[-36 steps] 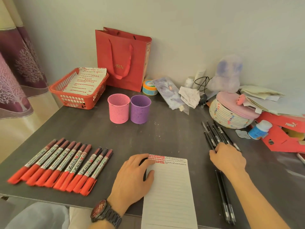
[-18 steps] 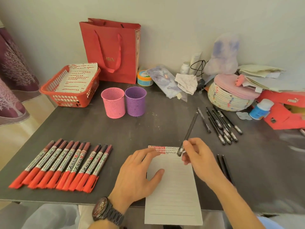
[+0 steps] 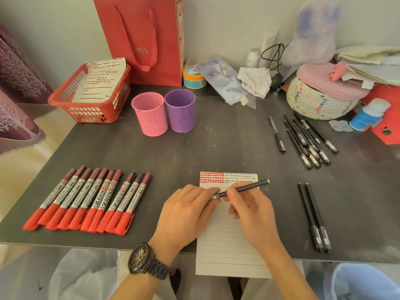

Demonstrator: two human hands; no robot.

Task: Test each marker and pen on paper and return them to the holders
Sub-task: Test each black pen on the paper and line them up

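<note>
head: left fingers [image 3: 204, 192] and right fingers [image 3: 233, 192] pinch pen [image 3: 251, 186]

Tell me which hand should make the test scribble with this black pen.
Right. The right hand holds the black pen by its barrel above the paper; the left hand only pinches its near end.
</note>
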